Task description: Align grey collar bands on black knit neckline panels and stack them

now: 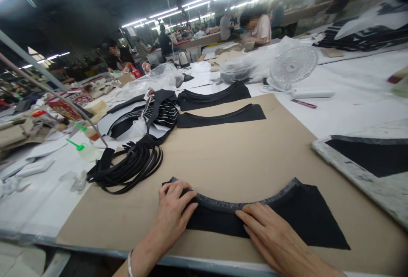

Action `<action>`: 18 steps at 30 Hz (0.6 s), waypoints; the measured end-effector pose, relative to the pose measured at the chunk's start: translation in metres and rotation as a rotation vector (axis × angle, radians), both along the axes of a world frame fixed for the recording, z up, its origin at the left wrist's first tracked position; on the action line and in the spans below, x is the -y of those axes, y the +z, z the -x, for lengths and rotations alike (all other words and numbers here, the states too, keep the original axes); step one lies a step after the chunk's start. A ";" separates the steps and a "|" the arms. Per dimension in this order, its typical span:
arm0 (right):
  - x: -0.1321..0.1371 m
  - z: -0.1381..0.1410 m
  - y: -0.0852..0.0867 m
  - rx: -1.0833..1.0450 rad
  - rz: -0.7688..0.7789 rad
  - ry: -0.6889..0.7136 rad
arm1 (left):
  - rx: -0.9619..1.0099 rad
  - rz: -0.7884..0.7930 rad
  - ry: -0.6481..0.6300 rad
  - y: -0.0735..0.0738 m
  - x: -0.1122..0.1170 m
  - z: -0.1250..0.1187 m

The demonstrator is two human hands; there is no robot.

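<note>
A black fabric piece (219, 221) with a curved upper edge lies flat before me on brown paper (223, 162). A grey, textured strip (219, 202) runs along that curve. My left hand (174, 207) is at the piece's left end, its fingers bent over the edge and the thumb apart on the cloth. Some of the fabric there is hidden under it. My right hand (267, 226) lies across the middle of the piece, fingers stretched out together and their tips against the curved edge.
Two similar black pieces (221, 116) lie at the back of the paper. Left are coiled black strips (127, 168) and a green-capped bottle (86, 151). A white board (360, 179) with black fabric stands right; a fan (295, 66) and a pink-handled tool (304, 103) are behind. People work farther off.
</note>
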State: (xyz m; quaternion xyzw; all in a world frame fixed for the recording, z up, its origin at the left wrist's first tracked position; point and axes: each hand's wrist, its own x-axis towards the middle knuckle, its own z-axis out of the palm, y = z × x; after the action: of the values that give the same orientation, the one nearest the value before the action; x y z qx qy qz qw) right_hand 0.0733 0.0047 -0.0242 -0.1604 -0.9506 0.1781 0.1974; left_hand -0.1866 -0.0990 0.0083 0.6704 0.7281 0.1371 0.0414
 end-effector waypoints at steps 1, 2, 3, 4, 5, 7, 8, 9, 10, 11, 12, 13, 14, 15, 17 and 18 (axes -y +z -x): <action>0.000 0.001 -0.002 -0.016 -0.016 -0.012 | 0.014 0.032 -0.004 0.001 -0.005 -0.001; 0.001 0.002 -0.003 -0.030 -0.029 -0.025 | 0.027 0.060 -0.002 0.003 -0.009 -0.002; 0.001 0.002 -0.003 -0.042 -0.037 -0.038 | 0.039 0.089 0.002 0.005 -0.012 -0.003; 0.002 0.003 -0.003 -0.052 -0.040 -0.047 | 0.049 0.118 0.006 0.006 -0.016 -0.004; 0.002 0.003 -0.003 -0.060 -0.039 -0.054 | 0.055 0.147 0.008 0.008 -0.019 -0.004; 0.002 0.004 -0.003 -0.077 -0.038 -0.064 | 0.060 0.203 0.007 0.009 -0.024 -0.004; 0.002 0.004 -0.004 -0.092 -0.044 -0.069 | 0.060 0.227 0.008 0.009 -0.025 -0.004; 0.002 0.004 -0.005 -0.105 -0.053 -0.073 | 0.060 0.243 0.014 0.008 -0.027 -0.003; 0.002 0.003 -0.006 -0.112 -0.060 -0.078 | 0.059 0.252 0.022 0.007 -0.028 -0.003; 0.001 0.003 -0.007 -0.115 -0.067 -0.079 | 0.060 0.257 0.031 0.006 -0.029 -0.003; 0.002 0.003 -0.008 -0.116 -0.072 -0.078 | 0.060 0.258 0.040 0.005 -0.029 -0.003; 0.002 0.003 -0.010 -0.115 -0.075 -0.076 | 0.060 0.258 0.048 0.004 -0.030 -0.003; 0.002 0.002 -0.011 -0.115 -0.078 -0.076 | 0.059 0.259 0.052 0.004 -0.030 -0.002; 0.002 0.002 -0.013 -0.116 -0.079 -0.078 | 0.059 0.262 0.054 0.004 -0.031 -0.002; 0.003 0.001 -0.015 -0.125 -0.084 -0.078 | 0.056 0.264 0.060 0.005 -0.031 -0.001; 0.003 0.001 -0.015 -0.131 -0.086 -0.077 | 0.055 0.264 0.062 0.005 -0.031 -0.001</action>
State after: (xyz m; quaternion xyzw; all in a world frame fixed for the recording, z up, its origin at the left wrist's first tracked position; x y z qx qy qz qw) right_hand 0.0721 0.0015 -0.0392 -0.1762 -0.9356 0.1392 0.2724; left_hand -0.1855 -0.0680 0.0132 0.6324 0.7586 0.0599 0.1450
